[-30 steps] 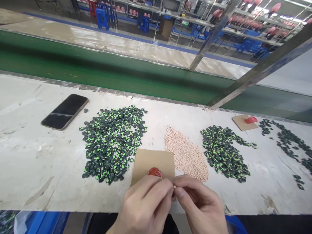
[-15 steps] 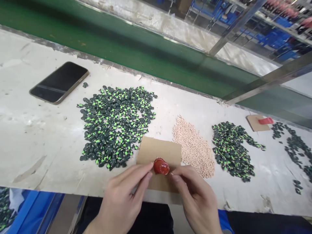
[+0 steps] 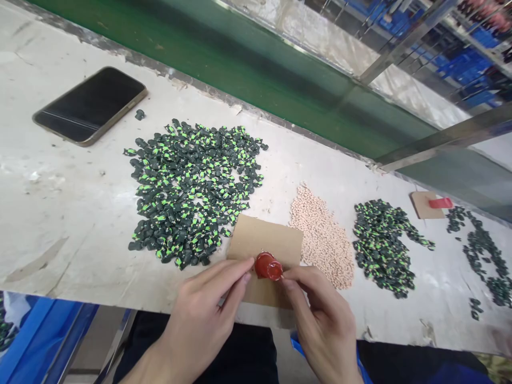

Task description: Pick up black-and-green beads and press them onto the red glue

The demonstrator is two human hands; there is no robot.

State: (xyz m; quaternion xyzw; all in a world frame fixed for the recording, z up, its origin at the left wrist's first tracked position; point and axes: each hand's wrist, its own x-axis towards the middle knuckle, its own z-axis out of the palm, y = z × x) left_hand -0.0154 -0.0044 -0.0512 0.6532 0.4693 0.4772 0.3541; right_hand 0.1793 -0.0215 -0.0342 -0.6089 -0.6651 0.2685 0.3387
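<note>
You are flanking a red container (image 3: 264, 264) with your left hand (image 3: 206, 304) and right hand (image 3: 326, 314).
It is sitting on the cardboard (image 3: 266, 234) between them; each thumb and forefinger are lying close at the tips; whether they are clamping anything, I cannot tell.

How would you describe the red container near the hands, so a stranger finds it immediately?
On the white worktable, find the cardboard beside the pinkish beads. The red container on it, between left hand and right hand, is darker than the red piece at far right.
</note>
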